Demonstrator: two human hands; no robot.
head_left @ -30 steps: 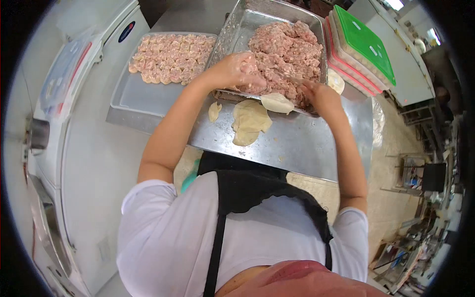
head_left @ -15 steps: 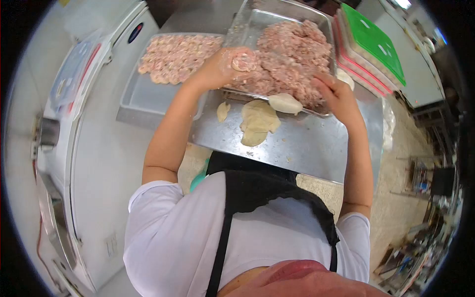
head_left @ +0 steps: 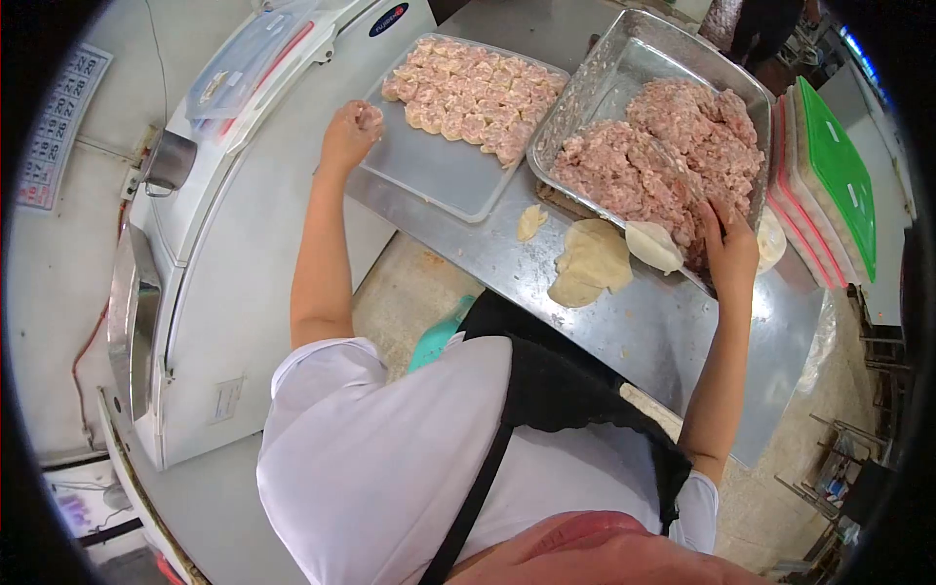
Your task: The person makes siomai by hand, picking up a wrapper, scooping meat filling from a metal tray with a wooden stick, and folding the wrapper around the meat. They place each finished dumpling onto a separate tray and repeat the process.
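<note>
My left hand (head_left: 343,144) is closed around a meat-filled dumpling (head_left: 369,118) at the left edge of a plastic tray (head_left: 429,185). Rows of open-topped dumplings (head_left: 478,90) fill the tray's far part. My right hand (head_left: 731,252) reaches over the near right side of a metal pan (head_left: 609,83), at the ground meat (head_left: 624,161). Its fingers are closed on a slim utensil (head_left: 673,161), mostly lost against the meat. A pale wrapper (head_left: 653,246) drapes over the pan's near rim. Beside it on the steel table lies a stack of wrappers (head_left: 591,263).
Stacked containers with a green lid (head_left: 834,175) stand right of the pan. A small dough piece (head_left: 531,222) lies on the steel table (head_left: 673,312). At left is a white freezer (head_left: 253,253) with a lidded plastic container (head_left: 244,73) on top.
My left hand has moved left with the dumpling, from over the pan's edge to the tray's left side. My right hand stays at the meat. The camera view has turned.
</note>
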